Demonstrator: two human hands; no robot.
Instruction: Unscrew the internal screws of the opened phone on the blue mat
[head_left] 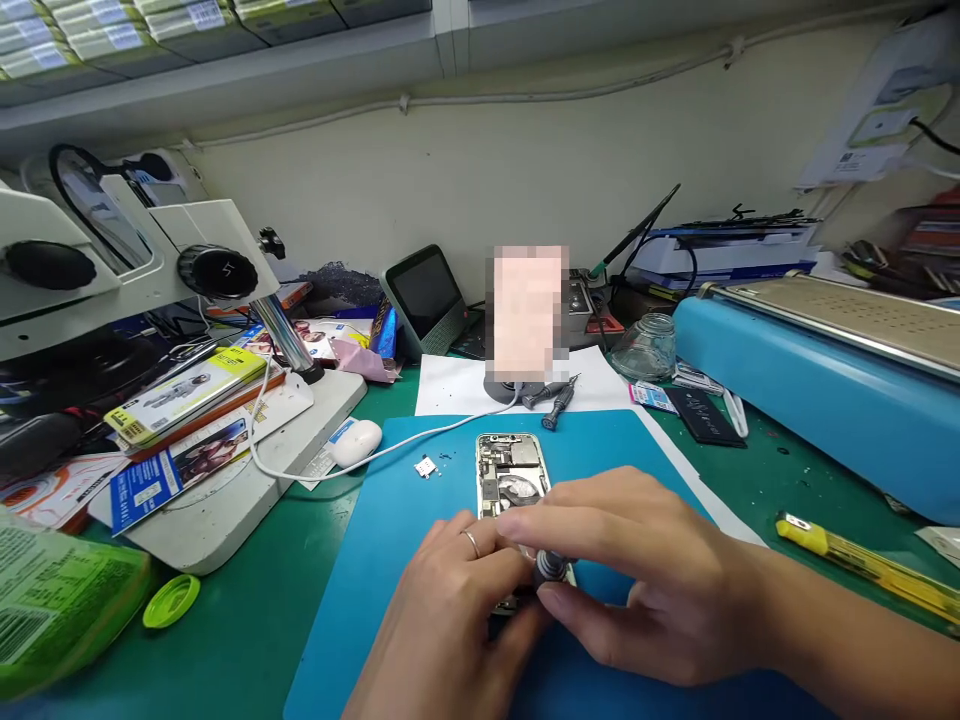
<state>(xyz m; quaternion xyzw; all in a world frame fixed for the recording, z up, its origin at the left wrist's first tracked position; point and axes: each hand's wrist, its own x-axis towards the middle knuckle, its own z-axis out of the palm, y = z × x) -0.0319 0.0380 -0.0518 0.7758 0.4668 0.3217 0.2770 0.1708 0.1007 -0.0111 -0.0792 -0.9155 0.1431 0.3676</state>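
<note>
Pinched a dark-capped screwdriver (551, 566) between thumb and forefinger of the right hand (660, 570), cap upward, and curled the fingers of the left hand (450, 600) in close beside it, over the near half of an opened phone (517, 478); could not tell there whether gripping the driver or only bracing the phone. Judging by the right-hand pinch, seemed to be at the turning of a screw toward the phone's six o'clock end, though with the tip hidden, could not confirm any contact. Probably called next for light downward pressure, a driver held square, and a steady left hand against any skid. Had the phone flat on a blue mat (375, 540), pointing roughly to twelve. From there outward, showed a small silver piece (425, 466) on the mat at ten o'clock, a white rounded object (356, 442) farther out at ten, other screwdrivers (559, 405) on white paper (450, 385) between twelve and one, a blue machine (817, 390) between two and three, and a yellow utility knife (874, 570) just past three on the green tabletop (255, 600).
</note>
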